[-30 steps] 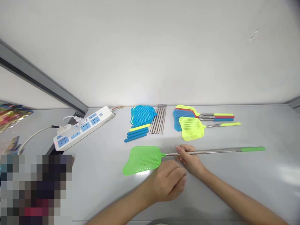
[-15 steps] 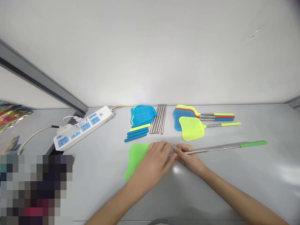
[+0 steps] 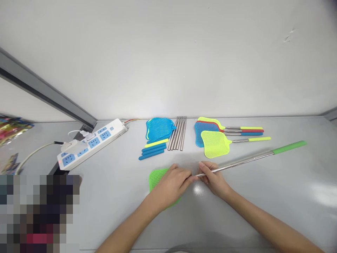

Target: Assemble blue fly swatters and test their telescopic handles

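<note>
A green fly swatter (image 3: pixel 157 177) stretches across the table in front of me, its mesh head at left. Its extended telescopic metal rod (image 3: pixel 249 160) slants up to the right and ends in a green grip (image 3: pixel 289 147). My left hand (image 3: pixel 173 184) is closed around the neck of the swatter and covers much of the head. Close beside it, my right hand (image 3: pixel 213 178) pinches the thin end of the rod between thumb and fingers. The joint between head and rod is hidden by the left fingers.
Assembled fly swatters (image 3: pixel 215 144) in yellow, red and blue lie beyond my right hand. Several metal rods (image 3: pixel 179 135), loose blue swatter heads (image 3: pixel 160 129) and coloured grips (image 3: pixel 152 151) are grouped behind my left hand. A power strip (image 3: pixel 93 144) with plugged-in cables sits at left.
The green grip end of the swatter has swung away from me and up, so the rod slants more. The mesh head has shifted slightly right and towards me, with the left hand still on it.
</note>
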